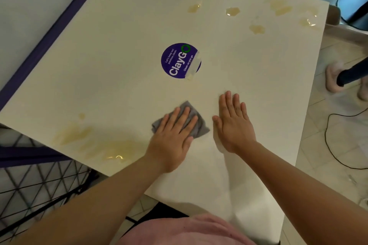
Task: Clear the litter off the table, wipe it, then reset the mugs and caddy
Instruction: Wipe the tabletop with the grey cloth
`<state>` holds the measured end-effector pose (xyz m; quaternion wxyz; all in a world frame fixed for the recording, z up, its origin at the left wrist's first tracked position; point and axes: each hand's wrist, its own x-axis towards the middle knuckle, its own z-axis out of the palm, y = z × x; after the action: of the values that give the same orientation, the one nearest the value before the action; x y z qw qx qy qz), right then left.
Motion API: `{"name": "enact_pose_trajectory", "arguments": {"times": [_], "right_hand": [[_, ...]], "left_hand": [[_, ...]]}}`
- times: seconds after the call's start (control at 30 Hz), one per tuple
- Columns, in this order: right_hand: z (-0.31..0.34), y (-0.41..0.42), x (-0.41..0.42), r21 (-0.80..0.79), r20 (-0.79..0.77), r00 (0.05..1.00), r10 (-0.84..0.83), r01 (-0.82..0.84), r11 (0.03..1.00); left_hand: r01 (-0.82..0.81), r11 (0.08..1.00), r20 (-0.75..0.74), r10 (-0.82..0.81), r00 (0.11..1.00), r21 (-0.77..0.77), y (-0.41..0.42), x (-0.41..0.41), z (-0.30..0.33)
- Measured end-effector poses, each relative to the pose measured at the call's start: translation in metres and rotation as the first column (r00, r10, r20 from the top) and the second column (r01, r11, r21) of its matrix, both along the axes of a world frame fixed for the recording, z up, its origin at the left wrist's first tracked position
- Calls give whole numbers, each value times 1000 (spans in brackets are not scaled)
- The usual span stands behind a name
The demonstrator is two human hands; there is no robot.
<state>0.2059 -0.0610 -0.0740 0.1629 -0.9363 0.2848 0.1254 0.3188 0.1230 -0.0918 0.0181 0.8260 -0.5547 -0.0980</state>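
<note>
A white square table [119, 65] fills the view, with a round purple sticker [180, 60] at its middle. My left hand [175, 135] lies flat on a small grey cloth [199, 125], pressing it onto the tabletop near the front. Just to the right of the cloth, my right hand [233, 125] rests flat on the bare table with fingers spread and nothing in it. Yellowish wet stains [95, 143] spread over the front left corner, and more stains [278, 8] dot the far right part. No mugs, caddy or litter are in view.
A purple-edged bench seat [29, 16] runs along the table's left side. A black wire rack [35, 183] stands at the lower left. On the right, a black cable [330, 145] lies on the tiled floor, near another person's slippered foot [334, 77].
</note>
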Motion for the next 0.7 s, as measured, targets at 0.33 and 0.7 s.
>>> {"name": "enact_pose_trajectory", "arguments": {"times": [0.33, 0.7], "right_hand": [[0, 64, 9, 23, 24, 962, 274, -274, 961], [8, 88, 39, -5, 53, 897, 440, -440, 898]], "left_hand": [[-327, 938, -81, 337, 938, 112, 21, 17, 5], [-551, 823, -73, 563, 823, 139, 95, 30, 6]]}}
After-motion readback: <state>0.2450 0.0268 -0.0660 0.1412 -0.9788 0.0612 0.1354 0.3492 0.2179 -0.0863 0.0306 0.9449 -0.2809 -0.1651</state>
